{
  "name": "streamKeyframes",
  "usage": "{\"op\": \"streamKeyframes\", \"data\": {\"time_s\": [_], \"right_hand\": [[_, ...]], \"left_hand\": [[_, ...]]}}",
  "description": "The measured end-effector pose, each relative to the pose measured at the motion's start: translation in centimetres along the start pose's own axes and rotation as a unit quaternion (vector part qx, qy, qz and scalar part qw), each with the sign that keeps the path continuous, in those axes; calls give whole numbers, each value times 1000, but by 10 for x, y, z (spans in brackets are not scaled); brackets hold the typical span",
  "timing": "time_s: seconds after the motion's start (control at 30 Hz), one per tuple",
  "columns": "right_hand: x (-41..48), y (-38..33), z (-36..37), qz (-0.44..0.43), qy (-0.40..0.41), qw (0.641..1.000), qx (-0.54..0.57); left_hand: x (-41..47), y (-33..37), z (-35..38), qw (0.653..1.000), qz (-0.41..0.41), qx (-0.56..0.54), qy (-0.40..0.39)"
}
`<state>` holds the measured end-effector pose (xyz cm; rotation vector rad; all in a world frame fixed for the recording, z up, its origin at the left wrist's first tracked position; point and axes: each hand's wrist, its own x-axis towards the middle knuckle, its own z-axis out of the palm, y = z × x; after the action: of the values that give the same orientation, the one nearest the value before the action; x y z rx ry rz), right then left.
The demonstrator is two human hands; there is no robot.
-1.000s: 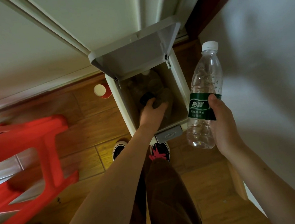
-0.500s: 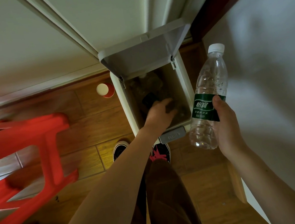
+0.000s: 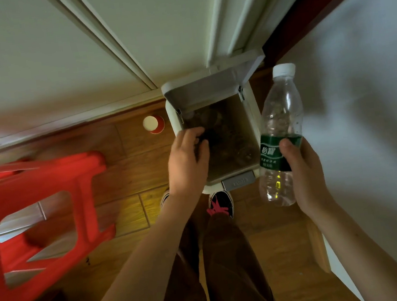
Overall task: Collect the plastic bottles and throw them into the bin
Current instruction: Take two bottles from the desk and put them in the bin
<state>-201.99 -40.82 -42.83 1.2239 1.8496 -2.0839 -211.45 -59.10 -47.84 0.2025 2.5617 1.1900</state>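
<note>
A white bin (image 3: 251,123) stands on the wooden floor against the wall, its lid (image 3: 205,92) flipped up. Crumpled clear bottles (image 3: 231,143) lie dim inside it. My left hand (image 3: 187,159) hovers over the bin's front left rim, fingers loosely curled and apart, with nothing in them. My right hand (image 3: 305,174) grips a clear plastic bottle (image 3: 280,125) with a green label and a white cap. It holds the bottle upright just to the right of the bin, above the floor.
A red plastic stool (image 3: 37,207) lies on its side at the left. A red paper cup (image 3: 154,124) stands beside the bin's left wall. My shoes (image 3: 220,202) are at the bin's front, by its grey push pedal (image 3: 238,181). A white wall (image 3: 370,129) closes the right.
My left hand has come up out of the bin, leaving the bottle it held inside, and moved to the left rim. The right hand still holds its bottle beside the bin.
</note>
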Motion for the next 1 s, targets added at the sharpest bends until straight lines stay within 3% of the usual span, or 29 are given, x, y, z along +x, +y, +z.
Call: {"op": "streamKeyframes", "data": {"time_s": [0.1, 0.27, 0.37, 0.53, 0.6, 0.77, 1.0], "right_hand": [[-12, 1, 11, 27, -65, 997, -40], [-7, 5, 26, 66, -127, 969, -200], [10, 5, 30, 92, -139, 939, -299], [33, 6, 36, -2, -113, 845, -523], [42, 10, 47, -33, -112, 829, -548], [72, 20, 75, 101, -196, 881, -418], [88, 48, 82, 97, -141, 931, -322]], "left_hand": [[1, -11, -15, 997, -50, 31, 58], [3, -31, 1, 984, -159, -62, -45], [2, -44, 9, 980, -169, -104, -31], [-3, -58, 10, 971, -179, -157, -27], [-2, -58, 11, 972, -175, -156, -19], [-7, -61, 17, 979, -151, -139, -5], [-10, -61, 26, 986, -112, -124, 14]]}}
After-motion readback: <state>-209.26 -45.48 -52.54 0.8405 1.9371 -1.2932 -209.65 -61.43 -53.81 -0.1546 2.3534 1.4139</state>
